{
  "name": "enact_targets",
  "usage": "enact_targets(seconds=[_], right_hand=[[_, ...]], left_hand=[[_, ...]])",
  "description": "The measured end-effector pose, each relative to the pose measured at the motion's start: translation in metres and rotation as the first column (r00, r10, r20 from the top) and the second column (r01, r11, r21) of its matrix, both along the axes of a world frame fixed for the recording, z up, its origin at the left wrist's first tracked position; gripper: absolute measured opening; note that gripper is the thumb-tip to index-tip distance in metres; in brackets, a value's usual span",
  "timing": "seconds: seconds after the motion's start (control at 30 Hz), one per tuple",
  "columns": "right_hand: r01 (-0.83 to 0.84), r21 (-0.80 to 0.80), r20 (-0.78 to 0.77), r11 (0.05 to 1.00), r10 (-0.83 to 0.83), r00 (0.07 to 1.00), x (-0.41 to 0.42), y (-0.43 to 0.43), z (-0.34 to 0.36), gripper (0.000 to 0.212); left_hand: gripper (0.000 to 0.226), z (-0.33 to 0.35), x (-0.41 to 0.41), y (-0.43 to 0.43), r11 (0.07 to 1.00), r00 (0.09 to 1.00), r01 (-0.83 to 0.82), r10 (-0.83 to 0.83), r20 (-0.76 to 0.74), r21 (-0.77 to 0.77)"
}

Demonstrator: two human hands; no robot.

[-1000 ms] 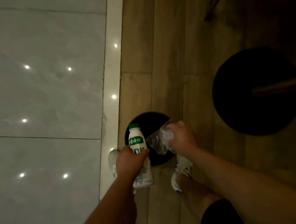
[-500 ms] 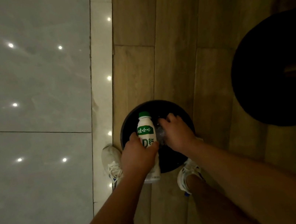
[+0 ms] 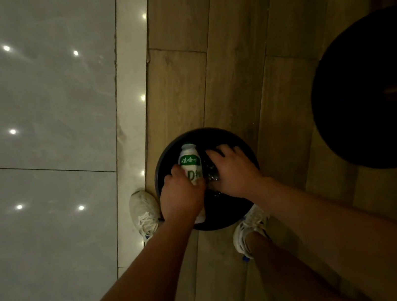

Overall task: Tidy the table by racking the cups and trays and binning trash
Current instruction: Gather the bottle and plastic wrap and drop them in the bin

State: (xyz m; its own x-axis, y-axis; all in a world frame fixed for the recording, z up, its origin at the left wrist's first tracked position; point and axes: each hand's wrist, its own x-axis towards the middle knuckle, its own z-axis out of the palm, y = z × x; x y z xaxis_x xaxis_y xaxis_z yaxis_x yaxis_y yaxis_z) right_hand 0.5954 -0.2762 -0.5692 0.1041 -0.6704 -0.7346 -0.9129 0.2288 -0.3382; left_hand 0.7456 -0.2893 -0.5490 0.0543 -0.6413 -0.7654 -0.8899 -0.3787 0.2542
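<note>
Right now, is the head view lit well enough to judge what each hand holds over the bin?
Head view is dim: the bin reads flat black inside; the bottle stands out sharp and white, gripped by the left hand; clear plastic under the right hand shows only faint glints, so that grip is unclear; lamp reflections dot the tile floor.
</note>
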Motion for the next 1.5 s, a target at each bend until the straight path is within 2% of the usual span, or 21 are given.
enact_targets(seconds=[0.17,0.4,0.6,0.83,1.17,1.37,1.5], right_hand=[[0.031,-0.086,0.061,0.996,-0.026,0.998,-0.011,0.002,0.014,0.079],[0.012,-0.051,0.093,0.999,-0.007,0.996,-0.011,0.003,0.03,0.074],[0.078,-0.019,0.072,0.997,-0.076,0.994,-0.007,0.001,0.069,0.066],[0.132,0.026,0.028,0.991,-0.133,0.991,-0.004,-0.001,0.157,0.065],[0.283,0.067,0.048,0.957,-0.286,0.957,-0.017,0.015,0.323,0.053],[0.401,0.043,0.115,0.915,-0.403,0.908,-0.035,0.048,0.41,0.046],[0.489,-0.054,0.165,0.871,-0.475,0.864,-0.061,0.076,0.451,0.049]], left_hand=[[0.073,0.005,-0.003,0.005,0.997,0.997,0.07,-0.071,-0.034,-0.03],[0.057,0.017,0.003,-0.002,0.965,0.968,0.248,-0.25,-0.005,-0.087],[0.055,0.056,0.008,-0.011,0.924,0.926,0.376,-0.374,0.045,-0.066],[0.051,0.149,0.004,-0.023,0.878,0.879,0.474,-0.469,0.083,-0.062],[0.052,0.317,-0.003,-0.006,0.867,0.87,0.492,-0.492,0.022,-0.085],[0.053,0.391,-0.008,0.012,0.851,0.859,0.509,-0.512,0.017,-0.124],[0.057,0.42,-0.019,0.027,0.827,0.845,0.532,-0.532,0.049,-0.183]])
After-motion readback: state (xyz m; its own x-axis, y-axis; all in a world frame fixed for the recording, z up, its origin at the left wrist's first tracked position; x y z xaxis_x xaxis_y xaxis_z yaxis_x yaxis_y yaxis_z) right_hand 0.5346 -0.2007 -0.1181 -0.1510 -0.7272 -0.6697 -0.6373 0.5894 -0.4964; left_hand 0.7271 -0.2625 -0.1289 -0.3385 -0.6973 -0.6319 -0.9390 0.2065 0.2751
